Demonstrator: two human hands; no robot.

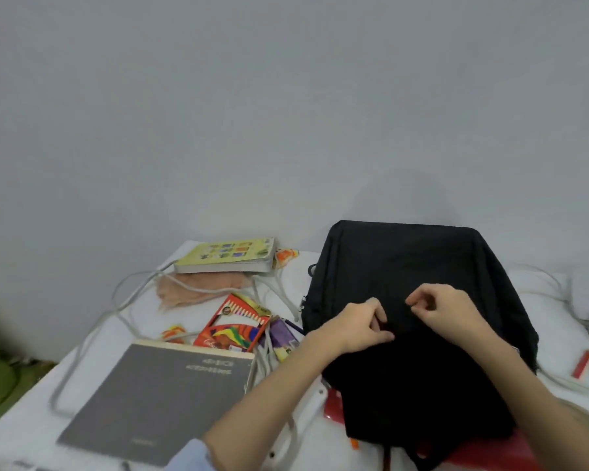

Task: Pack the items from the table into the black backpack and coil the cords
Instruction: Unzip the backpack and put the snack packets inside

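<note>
The black backpack (405,266) lies flat on the white table (21,419), right of centre. My left hand (361,326) rests on its front with fingers curled, pinching the dark fabric or a zipper pull; which one is too dark to tell. My right hand (446,307) hovers just beside it, fingers curled in a pinch on something small at the bag's front. Left of the bag lie a grey notebook (157,399), a red crayon box (235,322), a purple item (283,334), a yellow-green book (227,254) and long white cords (116,311).
A peach cloth (198,288) lies under the book. Small orange wrappers (284,256) sit nearby. More white cords (555,283) and red pens (583,363) lie right of the bag. A red sheet (334,406) pokes out beneath the backpack. The wall stands close behind.
</note>
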